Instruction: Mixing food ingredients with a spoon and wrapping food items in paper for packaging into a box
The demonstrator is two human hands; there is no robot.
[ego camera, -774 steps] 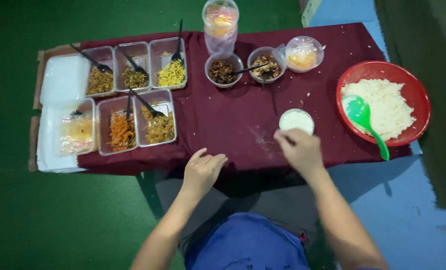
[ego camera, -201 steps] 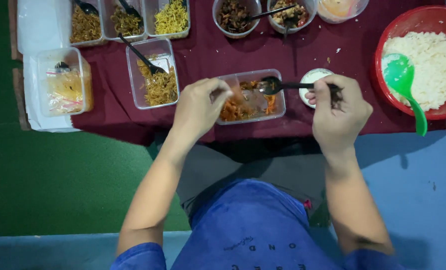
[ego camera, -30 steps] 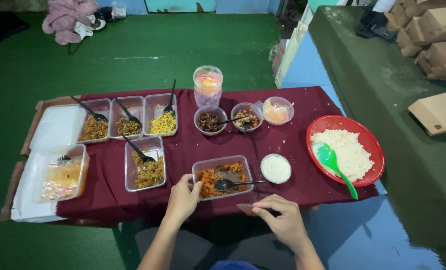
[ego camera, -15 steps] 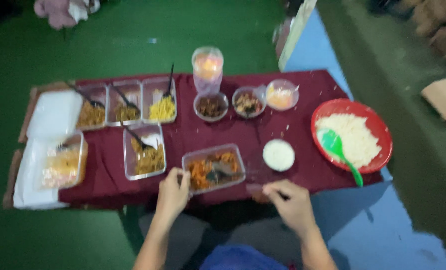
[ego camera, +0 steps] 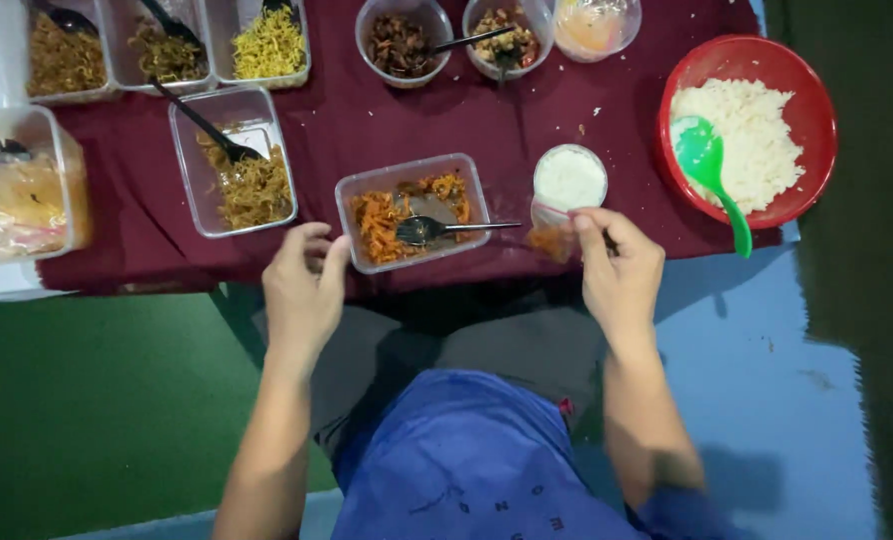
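The right hand [ego camera: 619,268] pinches a small clear bag [ego camera: 550,238] with orange food at the near edge of the tabletop [ego camera: 527,110], fingers closed on its upper rim; the bag sits just to the inside of that hand, touching the fingertips. The left hand [ego camera: 304,285] hovers with fingers loosely curled and holds nothing, its fingertips just short of the near left corner of a clear rectangular tub [ego camera: 415,211] of orange and brown food. A metal spoon [ego camera: 447,228] lies in that tub, its bowl toward the left hand and its handle pointing toward the right hand, nearly reaching the bag. Just beyond the right hand's fingers stands a small round cup [ego camera: 570,178] of white food, and farther out to its right a red bowl [ego camera: 812,110] of rice with a green spoon [ego camera: 712,175]. To do this well, the right hand should, by my judgement, keep the bag's mouth upright and pinched high so nothing spills onto the maroon cloth, while the left hand steadies the tub before the spoon is lifted. Another tub [ego camera: 233,160] of brown noodles sits beyond the left hand.
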